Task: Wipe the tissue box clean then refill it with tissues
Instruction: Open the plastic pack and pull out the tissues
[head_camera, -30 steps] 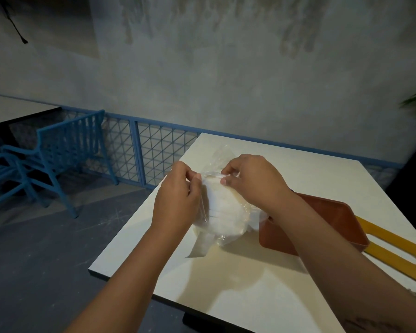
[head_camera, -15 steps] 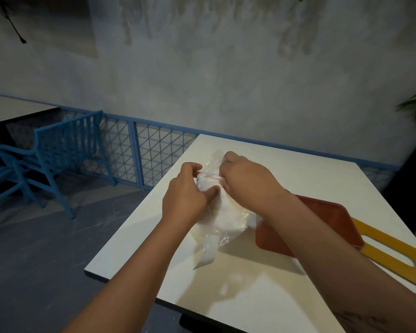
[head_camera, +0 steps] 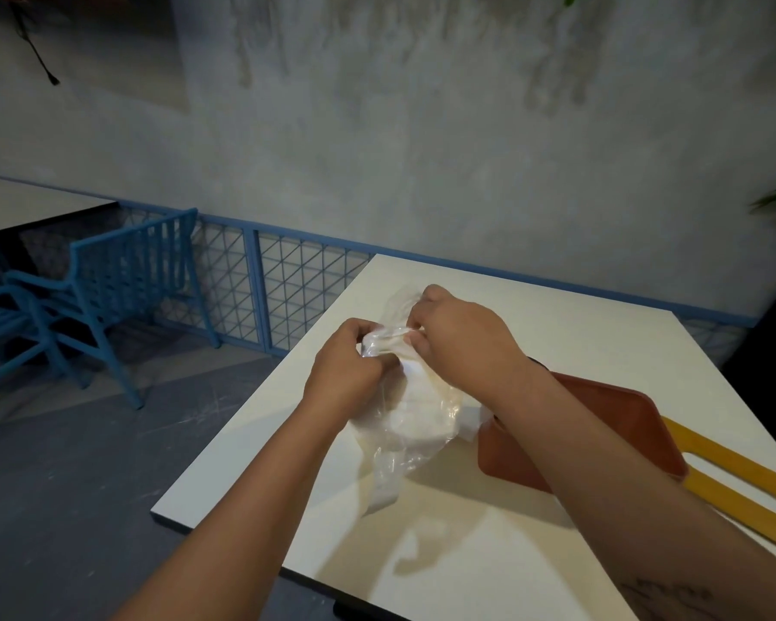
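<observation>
Just above the white table [head_camera: 579, 324], a clear plastic pack of white tissues [head_camera: 415, 425] hangs between 2 hands. Its long axis runs from the far, upper end at the fingers down toward the near edge, leaning a little left at the bottom. The left hand [head_camera: 348, 372] has its fingers curled, pinching the crumpled top of the wrap. The right hand [head_camera: 464, 342] pinches the same top from the other side, fingers bent. A loose tail of plastic trails from the lower end; whether it touches the tabletop I cannot tell.

To the right a reddish-brown box [head_camera: 610, 423] lies on the table, partly covered by the right forearm. Beside it is a yellow slotted panel [head_camera: 735, 477], cut off at the right edge of view.

Beyond the table stand a blue mesh railing [head_camera: 283, 289], a blue chair [head_camera: 108, 280], a second table [head_camera: 32, 203] and a stained grey wall [head_camera: 422, 127]. The tissues inside the wrap blur into 1 pale mass.
</observation>
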A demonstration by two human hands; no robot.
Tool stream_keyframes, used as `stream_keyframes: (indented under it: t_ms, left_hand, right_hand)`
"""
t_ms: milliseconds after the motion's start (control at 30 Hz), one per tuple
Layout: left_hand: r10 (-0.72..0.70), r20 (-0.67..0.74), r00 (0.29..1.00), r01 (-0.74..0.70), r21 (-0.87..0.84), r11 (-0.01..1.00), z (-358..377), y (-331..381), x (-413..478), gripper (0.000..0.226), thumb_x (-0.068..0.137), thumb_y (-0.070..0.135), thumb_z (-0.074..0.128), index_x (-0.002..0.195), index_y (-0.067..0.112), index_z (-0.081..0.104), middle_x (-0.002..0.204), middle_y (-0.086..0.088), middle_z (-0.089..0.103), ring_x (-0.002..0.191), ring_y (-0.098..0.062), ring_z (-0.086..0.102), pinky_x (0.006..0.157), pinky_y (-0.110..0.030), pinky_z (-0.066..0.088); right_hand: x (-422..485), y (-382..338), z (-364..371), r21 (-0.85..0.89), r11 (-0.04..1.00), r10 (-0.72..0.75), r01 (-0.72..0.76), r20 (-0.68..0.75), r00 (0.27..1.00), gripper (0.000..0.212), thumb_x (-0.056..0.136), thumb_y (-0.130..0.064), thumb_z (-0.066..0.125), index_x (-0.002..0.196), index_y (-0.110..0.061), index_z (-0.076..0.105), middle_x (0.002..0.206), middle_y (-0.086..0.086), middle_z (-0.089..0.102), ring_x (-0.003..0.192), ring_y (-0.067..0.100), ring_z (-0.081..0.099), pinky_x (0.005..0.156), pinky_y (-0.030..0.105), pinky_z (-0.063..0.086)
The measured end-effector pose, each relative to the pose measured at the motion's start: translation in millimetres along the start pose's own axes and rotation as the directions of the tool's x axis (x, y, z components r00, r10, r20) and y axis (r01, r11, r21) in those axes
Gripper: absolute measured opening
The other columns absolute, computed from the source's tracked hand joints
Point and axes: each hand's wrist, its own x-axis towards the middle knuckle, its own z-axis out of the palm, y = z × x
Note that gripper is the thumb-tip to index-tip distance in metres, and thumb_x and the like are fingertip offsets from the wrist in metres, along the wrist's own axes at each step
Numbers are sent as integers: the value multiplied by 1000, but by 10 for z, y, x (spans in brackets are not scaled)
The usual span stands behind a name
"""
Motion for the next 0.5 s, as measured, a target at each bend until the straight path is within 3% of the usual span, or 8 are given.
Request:
stream_keyframes:
  t_ms: [167, 333, 500]
  left_hand:
    - [-79, -8, 997, 78, -125, 989, 34, 28, 32, 24, 80, 12, 56, 90, 34, 52, 87, 13, 58, 86, -16, 57, 90, -47, 50]
    - [-100, -8, 995, 97, -173, 980, 52, 39, 29, 15, 71, 25, 54, 82, 34, 55, 92, 7, 64, 94, -21, 60, 92, -49, 50]
    - [-57, -16, 998, 53, -169, 984, 64, 6, 62, 10, 83, 25, 56, 88, 34, 55, 95, 10, 63, 96, -20, 59, 91, -47, 50]
  right_hand:
    - [5, 5, -49, 80, 997, 4, -5, 15, 1000, 28, 95, -26, 53, 120, -17, 57, 124, 1, 49, 86, 19, 59, 67, 21, 35]
    - [-6, 27, -39, 143, 990, -7, 7, -1, 1000, 28, 95, -32, 49, 118, -18, 59, 121, 0, 51, 80, 15, 53, 64, 18, 34]
    - [-27, 58, -54, 172, 984, -46, 42, 21, 999, 33, 91, -40, 54, 116, -19, 59, 117, -1, 52, 90, 17, 56, 69, 23, 37]
